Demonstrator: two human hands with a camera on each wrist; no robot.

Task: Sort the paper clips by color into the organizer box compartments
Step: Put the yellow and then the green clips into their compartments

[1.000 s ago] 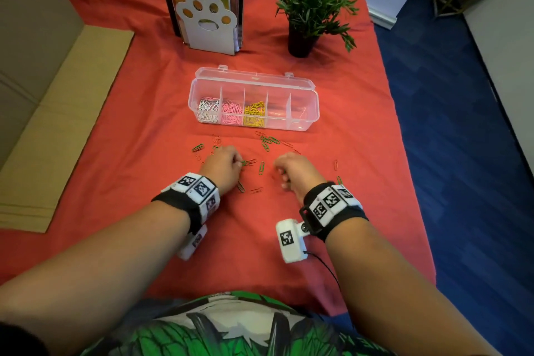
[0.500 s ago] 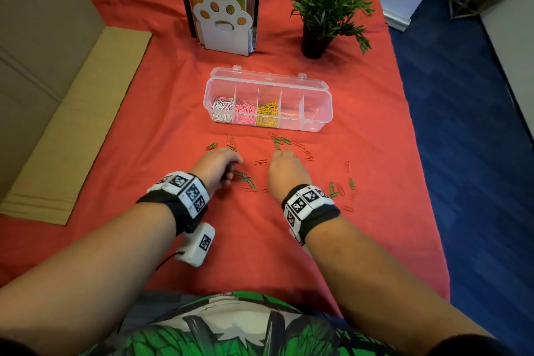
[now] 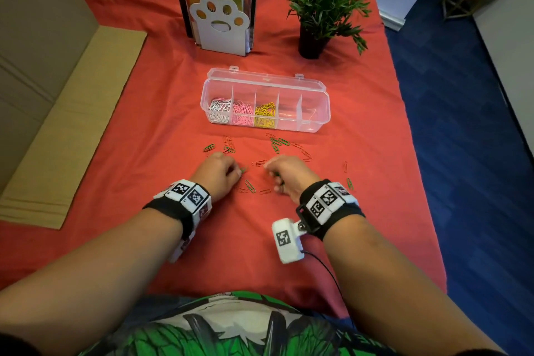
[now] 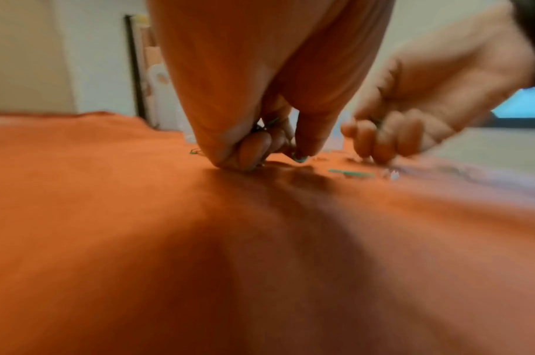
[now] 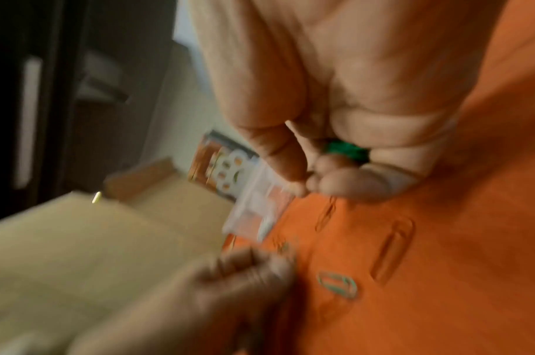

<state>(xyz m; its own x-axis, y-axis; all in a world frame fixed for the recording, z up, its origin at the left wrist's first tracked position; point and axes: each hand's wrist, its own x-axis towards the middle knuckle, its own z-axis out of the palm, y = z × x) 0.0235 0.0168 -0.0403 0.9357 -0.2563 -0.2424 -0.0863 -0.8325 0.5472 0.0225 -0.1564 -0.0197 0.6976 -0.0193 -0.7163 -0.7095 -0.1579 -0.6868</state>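
Observation:
The clear organizer box (image 3: pixel 315 121) lies open on the red cloth, with white clips (image 3: pixel 219 109), pink clips (image 3: pixel 242 113) and yellow clips (image 3: pixel 265 114) in its three left compartments. Green clips (image 3: pixel 276 144) and red clips (image 3: pixel 303 152) lie scattered in front of it. My left hand (image 3: pixel 220 173) rests curled on the cloth, gripping green clips (image 4: pixel 272 122) in its fist while its thumb and finger pinch another green clip (image 4: pixel 299 158). My right hand (image 3: pixel 284 172) is curled too, with a bunch of green clips (image 5: pixel 346 150) in its palm.
A paw-shaped bookend with books (image 3: pixel 221 23) and a potted plant (image 3: pixel 320 3) stand behind the box. Flat cardboard (image 3: pixel 72 124) lies at the left. The cloth's right edge drops to blue carpet (image 3: pixel 462 153). More clips (image 3: pixel 348 179) lie right of my right hand.
My right hand has drawn back from its forward reach into a fist with the palm turned left. My left hand has stayed by the loose clips. The view shifted slightly.

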